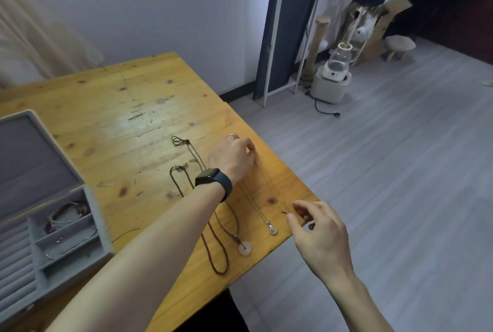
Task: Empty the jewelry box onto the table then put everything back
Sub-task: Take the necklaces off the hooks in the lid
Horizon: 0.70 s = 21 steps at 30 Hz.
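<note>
The grey jewelry box [102,227] stands open at the left of the desk [112,107], lid raised. Its far compartment holds dark cord bracelets [68,214]; the next ones nearer hold fine silvery chains [64,250], and padded ring rolls [13,254] fill its left side. On the desk to the right lie a brown braided necklace [213,246] with a pale ring pendant [245,249] and a fine necklace with a small clear pendant [272,230]. Near the desk's right edge a thin chain [269,185] stretches between the hands: the left hand [232,161], fingers curled, pinches its far end, and the right hand [320,235] pinches its near end between thumb and forefinger.
</note>
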Each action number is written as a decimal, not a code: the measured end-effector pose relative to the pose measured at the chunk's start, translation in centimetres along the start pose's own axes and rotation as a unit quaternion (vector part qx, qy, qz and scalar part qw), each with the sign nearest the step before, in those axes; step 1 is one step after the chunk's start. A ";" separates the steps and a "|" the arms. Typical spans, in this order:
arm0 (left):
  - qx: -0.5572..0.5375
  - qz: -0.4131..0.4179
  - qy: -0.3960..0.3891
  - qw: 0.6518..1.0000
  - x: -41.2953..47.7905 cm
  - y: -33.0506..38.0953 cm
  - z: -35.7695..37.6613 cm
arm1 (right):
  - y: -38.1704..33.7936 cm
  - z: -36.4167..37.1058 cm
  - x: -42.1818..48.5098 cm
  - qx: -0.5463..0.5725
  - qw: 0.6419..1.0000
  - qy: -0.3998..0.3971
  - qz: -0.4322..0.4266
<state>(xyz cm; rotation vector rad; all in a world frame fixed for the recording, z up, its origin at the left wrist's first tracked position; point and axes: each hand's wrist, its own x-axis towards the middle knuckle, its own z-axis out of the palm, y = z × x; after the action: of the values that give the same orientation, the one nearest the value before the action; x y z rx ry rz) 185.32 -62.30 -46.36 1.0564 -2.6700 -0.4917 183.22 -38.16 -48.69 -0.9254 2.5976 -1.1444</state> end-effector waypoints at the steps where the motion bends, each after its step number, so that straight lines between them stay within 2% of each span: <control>1: -0.002 -0.002 -0.004 1.000 0.1 0.0 -0.1 | 0.1 0.1 -0.3 0.009 1.000 0.001 -0.005; 6: -0.047 0.008 -0.036 0.998 0.7 -0.3 -0.9 | 0.6 0.2 -0.7 0.035 0.999 0.009 -0.017; 12: -0.165 -0.020 -0.130 0.977 1.5 -1.0 -2.3 | 0.8 0.4 -0.7 0.038 0.999 0.004 -0.019; 21: -0.188 -0.024 -0.118 0.975 1.6 -1.0 -2.1 | 0.7 0.4 -0.9 0.046 0.998 0.012 -0.031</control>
<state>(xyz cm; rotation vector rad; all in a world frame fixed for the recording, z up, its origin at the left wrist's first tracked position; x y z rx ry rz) 185.51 -64.56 -44.73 0.9998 -2.5937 -1.1455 183.78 -37.47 -49.60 -0.9859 2.5281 -1.2861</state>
